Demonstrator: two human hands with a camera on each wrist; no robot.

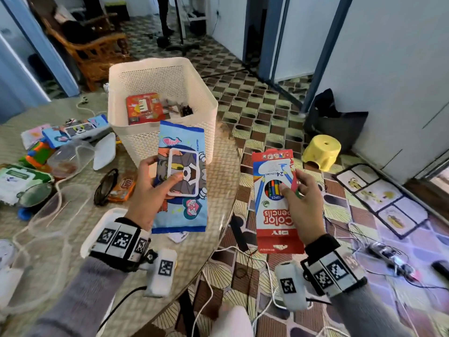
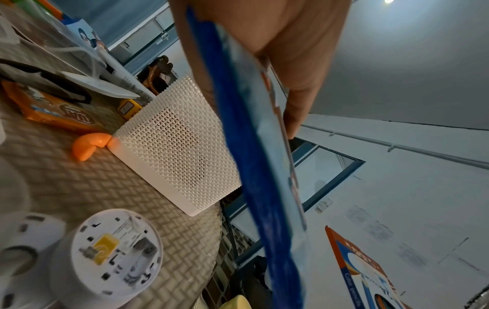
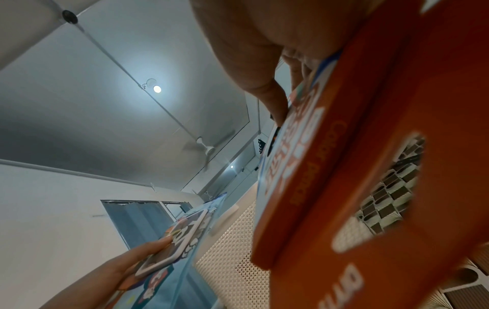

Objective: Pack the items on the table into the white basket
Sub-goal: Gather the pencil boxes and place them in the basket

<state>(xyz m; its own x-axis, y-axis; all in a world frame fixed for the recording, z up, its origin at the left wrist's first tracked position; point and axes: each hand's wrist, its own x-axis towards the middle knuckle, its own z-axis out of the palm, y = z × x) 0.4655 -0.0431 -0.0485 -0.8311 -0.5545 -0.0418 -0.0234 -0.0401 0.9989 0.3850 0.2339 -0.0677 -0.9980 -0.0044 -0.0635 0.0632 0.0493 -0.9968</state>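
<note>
We hold the blue pouch (image 1: 179,181) pinched in the left hand (image 1: 155,190) and the pencil box (image 1: 274,198) in the right hand (image 1: 301,205), both near the white basket (image 1: 136,76). Both look light; pouch soft, box stiff: mid-edge grip suits.

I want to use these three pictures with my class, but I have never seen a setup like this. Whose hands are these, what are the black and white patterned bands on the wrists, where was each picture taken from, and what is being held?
No machine here: a person packs things with bare hands, wearing cameras. The large picture comes from a head camera looking down. The patterned bands sit on the wrists, where two more cameras are worn; each looks along its hand, so those pictures look tilted and odd.

The left hand holds a blue cartoon packet, thumb on top. The right hand holds a red box of colour pencils.

The white basket stands on the table and already has a red box inside. Still on the table: an orange snack packet, a green and white wipes pack, another blue cartoon packet, and other items.
</note>
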